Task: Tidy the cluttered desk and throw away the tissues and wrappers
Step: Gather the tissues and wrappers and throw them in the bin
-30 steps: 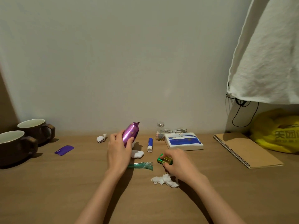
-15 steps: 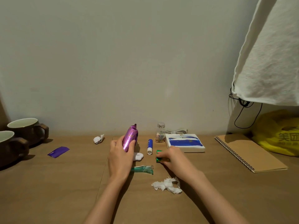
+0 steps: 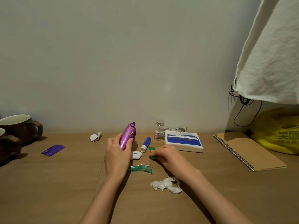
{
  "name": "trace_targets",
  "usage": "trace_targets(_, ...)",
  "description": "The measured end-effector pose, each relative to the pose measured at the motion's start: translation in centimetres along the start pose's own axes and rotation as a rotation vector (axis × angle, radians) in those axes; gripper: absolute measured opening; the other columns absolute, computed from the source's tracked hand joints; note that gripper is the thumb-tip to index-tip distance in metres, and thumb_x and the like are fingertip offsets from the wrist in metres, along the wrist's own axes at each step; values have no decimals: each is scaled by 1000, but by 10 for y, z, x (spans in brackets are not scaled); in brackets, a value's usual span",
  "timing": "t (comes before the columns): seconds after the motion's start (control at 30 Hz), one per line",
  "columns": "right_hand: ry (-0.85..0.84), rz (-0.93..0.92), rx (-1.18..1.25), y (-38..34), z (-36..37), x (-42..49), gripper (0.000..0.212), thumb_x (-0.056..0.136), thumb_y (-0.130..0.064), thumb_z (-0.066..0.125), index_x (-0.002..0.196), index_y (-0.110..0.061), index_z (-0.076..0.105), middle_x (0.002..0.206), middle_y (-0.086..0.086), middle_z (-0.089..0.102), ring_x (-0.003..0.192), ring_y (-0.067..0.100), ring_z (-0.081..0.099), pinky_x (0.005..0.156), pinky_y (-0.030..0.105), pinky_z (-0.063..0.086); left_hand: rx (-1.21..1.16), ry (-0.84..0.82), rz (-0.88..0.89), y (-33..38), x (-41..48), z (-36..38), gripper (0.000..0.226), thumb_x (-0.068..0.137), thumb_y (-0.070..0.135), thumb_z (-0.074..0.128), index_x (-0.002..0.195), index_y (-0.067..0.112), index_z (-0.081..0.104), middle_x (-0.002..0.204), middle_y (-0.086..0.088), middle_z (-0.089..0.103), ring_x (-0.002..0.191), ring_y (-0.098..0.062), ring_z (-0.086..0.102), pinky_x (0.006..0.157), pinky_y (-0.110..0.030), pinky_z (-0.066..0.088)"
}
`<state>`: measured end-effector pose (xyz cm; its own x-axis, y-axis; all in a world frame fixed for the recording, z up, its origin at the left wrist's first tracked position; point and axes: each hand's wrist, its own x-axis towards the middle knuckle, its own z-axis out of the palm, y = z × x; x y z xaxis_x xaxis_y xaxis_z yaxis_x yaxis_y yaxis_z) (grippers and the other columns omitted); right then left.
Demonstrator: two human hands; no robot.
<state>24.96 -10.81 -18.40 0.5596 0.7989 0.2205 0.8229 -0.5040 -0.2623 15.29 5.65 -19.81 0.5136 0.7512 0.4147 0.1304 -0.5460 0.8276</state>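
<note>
Left hand [image 3: 117,153] grips the purple packet [image 3: 128,137], right hand [image 3: 168,155] pinches the green item [image 3: 152,149] beside the glue stick [image 3: 146,144]; best lift both straight up.

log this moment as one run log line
left hand: holds purple packet | right hand: grips small green item on desk | crumpled tissue: lying loose beside right forearm

A purple wrapper [image 3: 127,137] is held upright in the left hand [image 3: 117,152], a green packet [image 3: 152,149] under the right hand [image 3: 168,155]. A crumpled tissue [image 3: 166,185] is laid nearby.
</note>
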Motion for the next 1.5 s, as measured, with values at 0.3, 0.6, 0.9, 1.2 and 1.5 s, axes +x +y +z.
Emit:
trace_targets(0.3,115,97,13,7,12,15,39,93,-8,55,125,-30,60,127,4,57,115,23,55,94,28,44,-13,-4,-11,2,-1,-2,41,89,38,57,127,21,54,112,-2,51,84,-14,51,71,-24,36)
trace_targets(0.6,166,139,-25,17,18,29,43,88,-3,58,122,-28,61,123,4,64,113,22,59,94,34,50,8,-8,0,1,1,1,43,89,39,57,129,22,53,113,-1,49,85,-15,52,72,-26,38)
trace_targets(0.9,515,264,-27,44,-3,12,37,88,-43,58,124,-33,59,133,-6,57,130,20,40,109,48,34,14,-12,19,1,0,1,43,89,38,58,128,20,54,114,-2,50,85,-18,53,76,-31,46)
trace_targets(1.2,188,494,98,95,-5,-17,54,84,-67,47,134,-49,41,157,2,19,141,27,15,113,45,26,8,-19,28,1,-1,1,41,89,37,57,126,20,55,113,-2,49,85,-19,54,77,-32,46)
trace_targets(1.5,170,384,161,96,0,-6,51,84,-60,54,132,-49,43,155,-2,22,143,26,10,115,49,23,22,-15,38,1,-1,2,42,89,37,57,128,20,54,114,-3,50,89,-19,54,80,-33,47)
